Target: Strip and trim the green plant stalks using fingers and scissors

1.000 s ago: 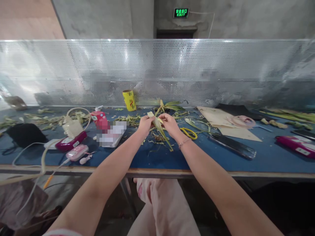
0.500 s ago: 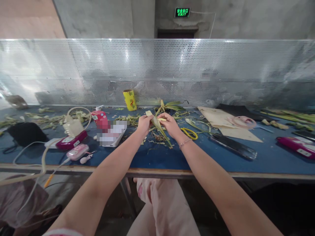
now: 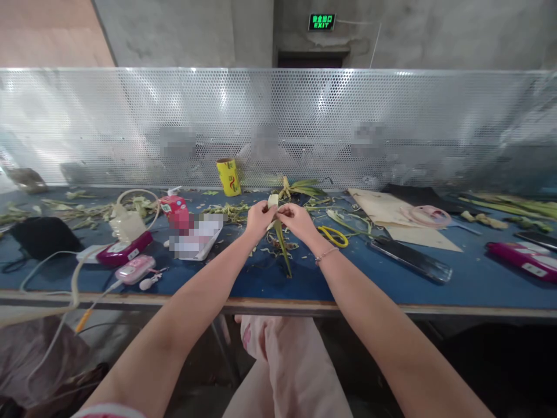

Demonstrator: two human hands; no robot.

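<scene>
Leaf is at twelve o'clock, over the table, green tip towards six. Left hand and right hand both pinch its paler end; light, close grips should prevent splitting, tbh.

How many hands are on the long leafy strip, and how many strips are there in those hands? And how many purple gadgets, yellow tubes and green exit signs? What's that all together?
Hands: 2 (left hand, right hand)
Leafy strip: 1
Purple gadgets: 2 (left-side gadget, right-side gadget)
Yellow tube: 1
Green exit sign: 1
Total: 7
</scene>
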